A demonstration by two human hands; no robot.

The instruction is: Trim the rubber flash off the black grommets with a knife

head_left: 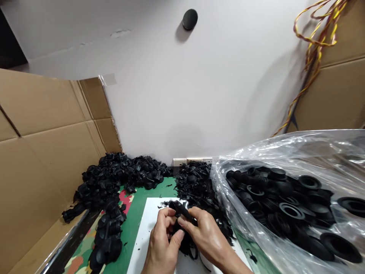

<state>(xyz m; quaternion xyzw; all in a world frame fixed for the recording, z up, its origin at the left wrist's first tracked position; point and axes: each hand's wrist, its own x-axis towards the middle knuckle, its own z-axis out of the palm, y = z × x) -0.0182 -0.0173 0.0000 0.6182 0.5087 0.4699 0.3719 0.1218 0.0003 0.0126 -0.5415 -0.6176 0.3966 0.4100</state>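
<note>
Both hands meet low in the middle of the view over a white sheet [144,232]. My left hand [161,243] and my right hand [207,234] are closed together on one black ribbed rubber part [182,213], fingers pinching its edges. Thin black rubber scraps [189,249] hang and lie under the hands. A heap of black trimmings [196,182] lies just beyond them.
A pile of black ribbed rubber parts [114,179] runs along the left, by a cardboard wall [42,144]. A clear plastic bag [296,152] holding more black rubber parts [285,205] fills the right. White wall behind, with coloured wires [313,49] hanging at upper right.
</note>
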